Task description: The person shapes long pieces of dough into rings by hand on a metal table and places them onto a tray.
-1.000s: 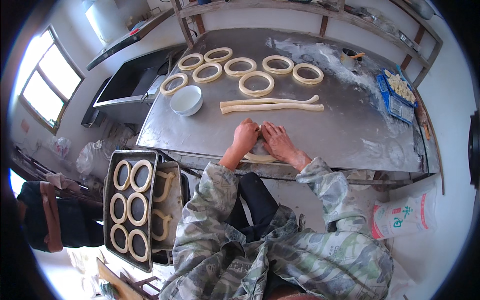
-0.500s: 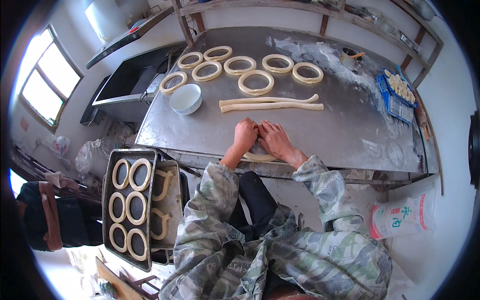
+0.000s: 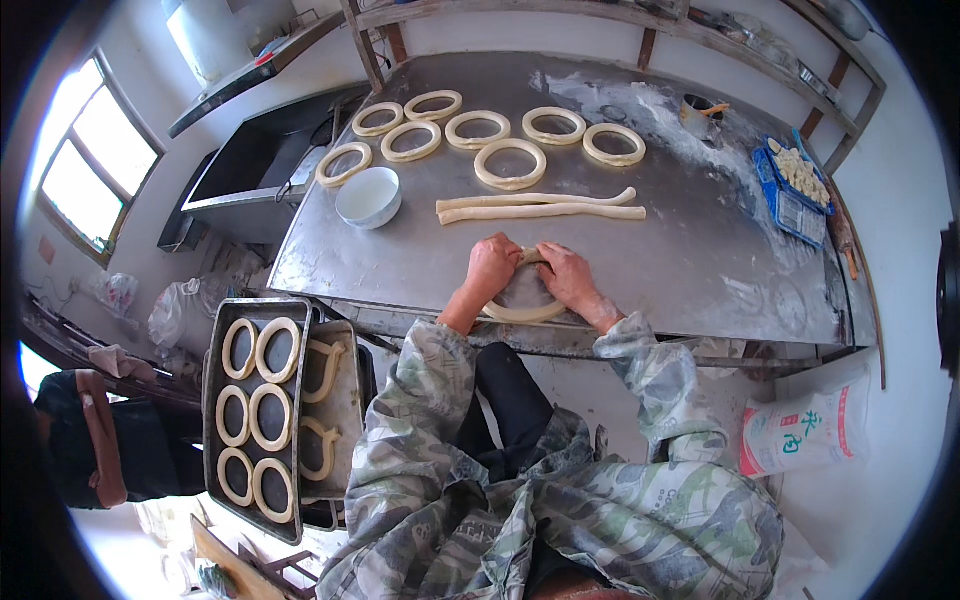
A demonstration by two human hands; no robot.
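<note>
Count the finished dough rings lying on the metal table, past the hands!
7 pale dough rings lie on the steel table: six in a curved back row, one in front of them. An eighth sits under the hands, still being formed.

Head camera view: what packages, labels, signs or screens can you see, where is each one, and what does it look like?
Sack: on the floor at lower right, beside the metal table; plump white bag with pink-red ends and printed marks.
Plastic bag: on the floor at left, below the window; crumpled, whitish, no label to make out.
No signs or screens show.
</note>
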